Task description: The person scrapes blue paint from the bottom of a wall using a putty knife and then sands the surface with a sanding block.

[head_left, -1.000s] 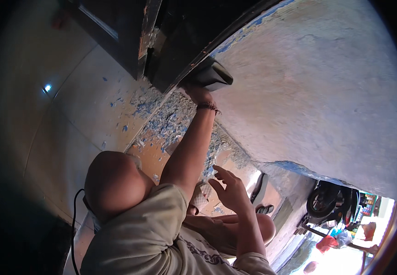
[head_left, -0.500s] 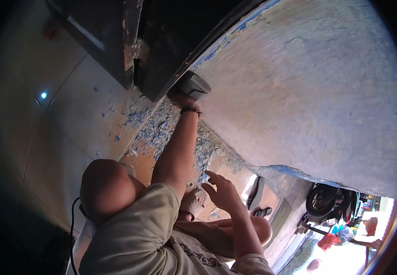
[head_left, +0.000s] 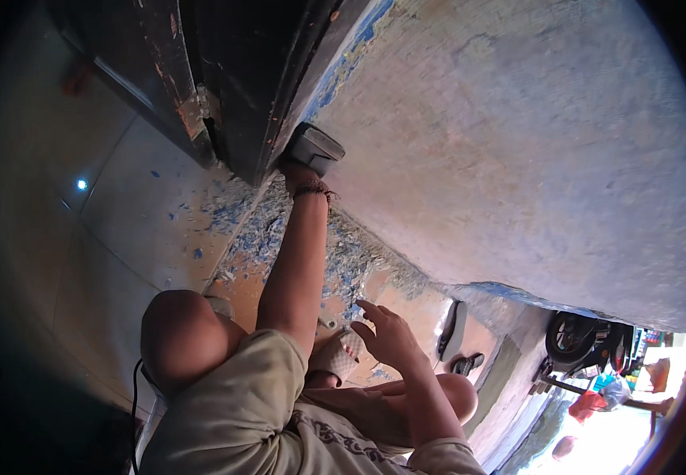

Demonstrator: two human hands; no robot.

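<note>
My left arm stretches forward to the foot of the rough, pale wall (head_left: 501,158), beside a dark wooden door frame (head_left: 240,103). At its end my left hand (head_left: 297,176), with a beaded bracelet at the wrist, is closed on a dark grey block (head_left: 317,149). The block rests against the wall's edge next to the frame; my fingers are mostly hidden, and its exact kind I cannot make out. Nearer to me, my right hand (head_left: 393,336) hangs open in the air with loosely bent fingers and nothing in it.
Blue and grey paint flakes (head_left: 260,233) litter the tiled floor (head_left: 121,245) along the wall. Below my right hand is a checked slipper (head_left: 341,358). Dark sandals (head_left: 453,331) lie farther right. A motorcycle wheel (head_left: 569,339) and plastic bags (head_left: 588,405) show beyond.
The view has shifted slightly, so the door frame and my left hand appear a little farther left. The block stays in my left hand against the wall; my right hand keeps its open pose.
</note>
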